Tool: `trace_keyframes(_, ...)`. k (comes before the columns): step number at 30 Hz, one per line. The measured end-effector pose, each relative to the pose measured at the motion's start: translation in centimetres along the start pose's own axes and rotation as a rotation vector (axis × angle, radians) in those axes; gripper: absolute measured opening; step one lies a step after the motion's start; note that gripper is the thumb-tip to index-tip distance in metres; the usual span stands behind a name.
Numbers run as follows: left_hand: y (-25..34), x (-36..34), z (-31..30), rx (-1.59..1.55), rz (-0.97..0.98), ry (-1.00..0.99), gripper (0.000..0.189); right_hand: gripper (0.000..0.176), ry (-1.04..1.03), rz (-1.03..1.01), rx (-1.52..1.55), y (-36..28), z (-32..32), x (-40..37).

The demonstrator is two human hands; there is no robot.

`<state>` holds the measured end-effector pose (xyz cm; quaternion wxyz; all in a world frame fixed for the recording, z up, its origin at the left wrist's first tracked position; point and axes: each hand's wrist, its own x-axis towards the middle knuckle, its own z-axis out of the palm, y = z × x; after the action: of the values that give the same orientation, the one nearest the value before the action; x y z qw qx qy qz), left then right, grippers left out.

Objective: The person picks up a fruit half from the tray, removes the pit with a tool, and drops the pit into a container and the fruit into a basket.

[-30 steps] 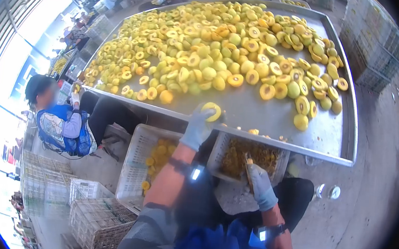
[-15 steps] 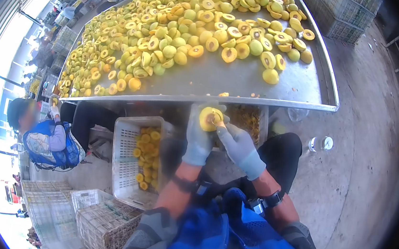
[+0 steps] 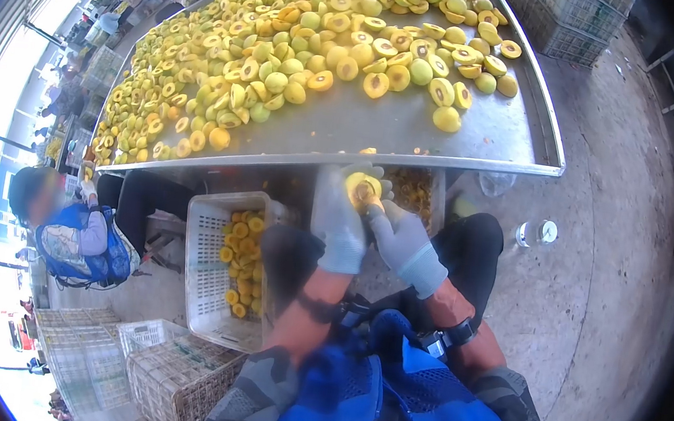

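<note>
Table [image 3: 490, 140] heaped with fruit [image 3: 275, 83]; before its near edge, left hand [image 3: 341, 221] and right hand [image 3: 408, 250] meet, the left cupping a half [image 3: 362, 187], the right gripping a slim tool [image 3: 374, 209] at its cut face. Probably light, firm, slick where cut; best held round the skin.

Left hand [image 3: 340, 220] cupped, right hand [image 3: 404, 240] gripping

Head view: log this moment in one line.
left hand: holds cut fruit; right hand: tool at fruit; tray: fruit pile
</note>
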<state>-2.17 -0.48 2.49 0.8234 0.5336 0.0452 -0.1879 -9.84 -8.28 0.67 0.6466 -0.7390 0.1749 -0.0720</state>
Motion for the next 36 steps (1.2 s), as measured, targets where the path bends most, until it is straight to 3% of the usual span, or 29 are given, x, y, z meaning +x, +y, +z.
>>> trace_keyframes(14, 0.6, 0.0, 0.2, 0.065, -0.042, 0.115, 0.046, 0.050, -0.073, 0.035, -0.031, -0.6, 0.0, 0.2)
trace_keyframes(17, 0.9, -0.1, 0.4, 0.079, 0.073, 0.099, 0.043, 0.049, -0.084, 0.030, -0.032, -1.0, 0.1, 0.0)
trace_keyframes(22, 1.9, -0.2, 0.3, 0.108, 0.046, 0.139, 0.044, 0.048, -0.077, 0.019, -0.008, -1.4, 0.7, 0.1)
trace_keyframes(28, 2.4, -0.7, 0.4, 0.158, 0.092, 0.147, 0.044, 0.047, -0.001, -0.120, -0.209, -0.1, 1.7, 0.2)
trace_keyframes(31, 2.4, -0.8, 0.3, 0.213, 0.164, 0.130, 0.044, 0.047, -0.133, 0.017, 0.077, -1.7, 1.0, -0.1)
trace_keyframes(36, 2.9, -1.2, 0.6, 0.224, 0.161, 0.090, 0.044, 0.047, -0.182, 0.025, 0.152, -1.2, 0.7, -0.2)
